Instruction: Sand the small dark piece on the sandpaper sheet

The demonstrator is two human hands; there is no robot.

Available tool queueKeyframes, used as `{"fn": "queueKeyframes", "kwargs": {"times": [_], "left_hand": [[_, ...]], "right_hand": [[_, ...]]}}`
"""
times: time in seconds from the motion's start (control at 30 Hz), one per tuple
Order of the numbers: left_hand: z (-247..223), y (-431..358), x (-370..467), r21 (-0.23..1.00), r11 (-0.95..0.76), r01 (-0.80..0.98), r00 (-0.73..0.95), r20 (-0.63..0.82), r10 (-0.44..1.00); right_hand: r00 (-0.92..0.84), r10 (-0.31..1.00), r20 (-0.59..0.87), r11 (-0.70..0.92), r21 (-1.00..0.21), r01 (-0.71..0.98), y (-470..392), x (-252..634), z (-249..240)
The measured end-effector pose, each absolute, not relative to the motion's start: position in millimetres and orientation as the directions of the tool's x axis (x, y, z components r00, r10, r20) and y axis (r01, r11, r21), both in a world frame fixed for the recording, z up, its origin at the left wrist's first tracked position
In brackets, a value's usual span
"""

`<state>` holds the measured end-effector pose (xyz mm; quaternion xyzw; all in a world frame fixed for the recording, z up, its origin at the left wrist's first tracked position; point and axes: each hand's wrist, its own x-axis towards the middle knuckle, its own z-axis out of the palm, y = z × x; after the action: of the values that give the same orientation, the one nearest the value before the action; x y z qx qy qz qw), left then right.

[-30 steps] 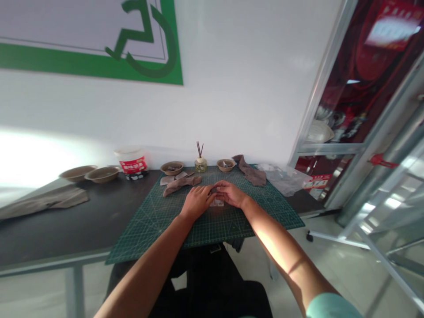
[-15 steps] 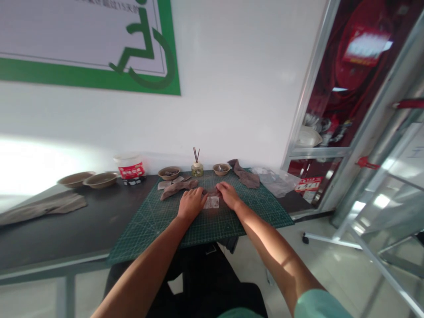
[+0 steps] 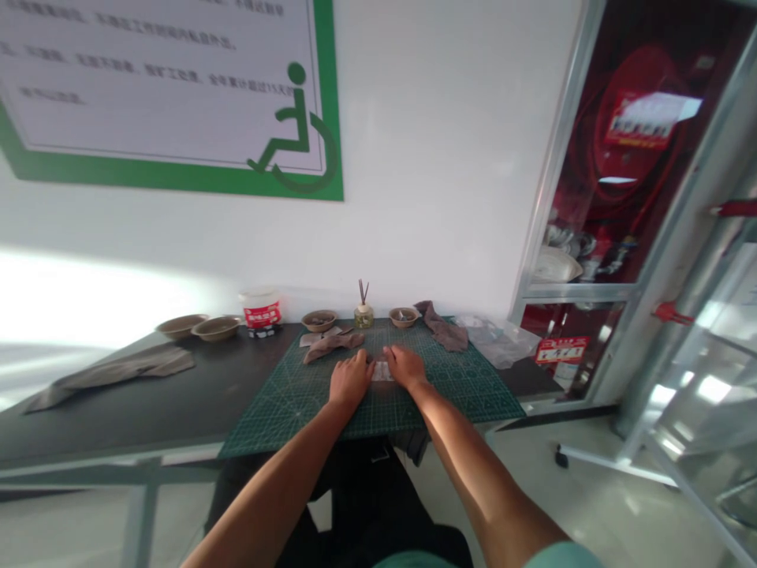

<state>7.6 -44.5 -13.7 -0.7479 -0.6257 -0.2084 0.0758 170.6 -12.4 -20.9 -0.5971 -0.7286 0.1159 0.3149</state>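
Observation:
My left hand [image 3: 350, 379] and my right hand [image 3: 404, 366] lie palm down on a green cutting mat [image 3: 467, 386], side by side. Between them sits a small clear packet [image 3: 382, 371] with a brownish piece inside; both hands touch its edges with their fingers spread flat. A brown stocking [image 3: 331, 345] lies on the mat just beyond my left hand. Another brown stocking [image 3: 442, 327] is draped at the mat's far right corner.
Along the wall stand two small brown bowls [image 3: 320, 320], a reed diffuser [image 3: 363, 315], a white tub with a red label [image 3: 261, 312] and two more bowls [image 3: 201, 326]. Grey cloth [image 3: 118, 370] lies left, a clear plastic bag [image 3: 500, 339] right. A glass cabinet stands right.
The view has pulled back and tilted up. My hands have moved apart from clasping over the packet to lying flat on either side of it.

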Motion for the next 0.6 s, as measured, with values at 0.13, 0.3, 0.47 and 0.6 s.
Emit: {"fn": "queueKeyframes", "kwargs": {"times": [0.13, 0.3, 0.47, 0.6], "left_hand": [[-11, -52, 15, 0.186, -0.184, 0.965, 0.108, 0.358, 0.927], [-10, -62, 27, 0.252, -0.154, 0.955, 0.072, 0.306, 0.949], [-14, -74, 37, 0.327, -0.107, 0.939, 0.018, 0.264, 0.964], [-16, -84, 41, 0.359, -0.075, 0.93, -0.016, 0.244, 0.97]], "right_hand": [[-0.123, 0.928, 0.351, 0.284, -0.453, 0.845, -15, 167, -21], [-0.152, 0.913, 0.379, 0.302, -0.376, 0.876, -18, 167, -21], [-0.179, 0.898, 0.402, 0.323, -0.325, 0.889, -18, 170, -23], [-0.197, 0.883, 0.427, 0.344, -0.301, 0.889, -16, 170, -25]]}}
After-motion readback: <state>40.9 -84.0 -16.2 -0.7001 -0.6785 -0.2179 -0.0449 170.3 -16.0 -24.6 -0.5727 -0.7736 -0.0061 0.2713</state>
